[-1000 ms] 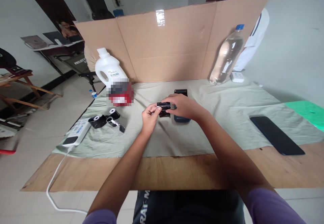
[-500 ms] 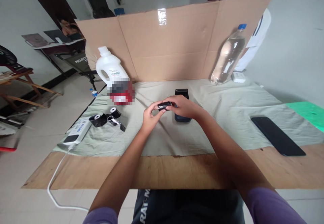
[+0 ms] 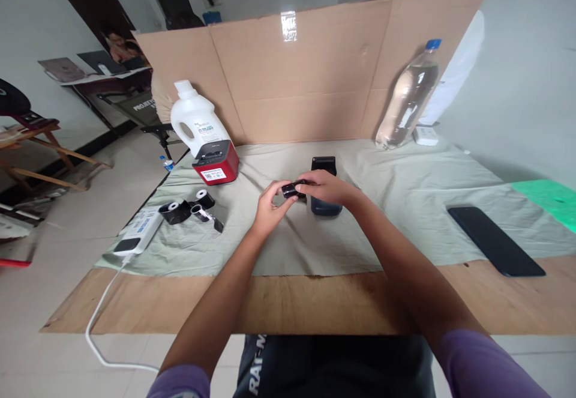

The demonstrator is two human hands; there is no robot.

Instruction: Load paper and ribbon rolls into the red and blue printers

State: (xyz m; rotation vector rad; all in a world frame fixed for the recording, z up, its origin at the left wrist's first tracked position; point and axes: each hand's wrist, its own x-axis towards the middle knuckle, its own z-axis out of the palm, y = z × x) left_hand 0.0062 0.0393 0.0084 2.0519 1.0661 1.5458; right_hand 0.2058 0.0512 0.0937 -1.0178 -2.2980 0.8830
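Both hands hold a small roll in shiny black wrapping (image 3: 289,191) above the middle of the cloth. My left hand (image 3: 269,206) pinches its left end between thumb and fingers. At the roll's right side, the fingers of my right hand (image 3: 327,186) are closed on it, with a dark strip or flap of wrapping beside them. Just behind and below my right hand lies a dark handheld device (image 3: 326,207), like a card payment terminal, partly covered by that hand. Several similar black-wrapped rolls (image 3: 176,212) lie on the left, some with white cores.
A red and black box-like device (image 3: 216,165) stands before a white jug (image 3: 194,119). A white power strip (image 3: 139,230) lies at left, its cable hanging off the edge. At right are a phone (image 3: 495,241) and a clear bottle (image 3: 409,98). Cardboard (image 3: 297,92) stands behind.
The roll has turned slightly in my hands, and the fingers of my right hand have shifted on it. A dark strip now shows at its right side.
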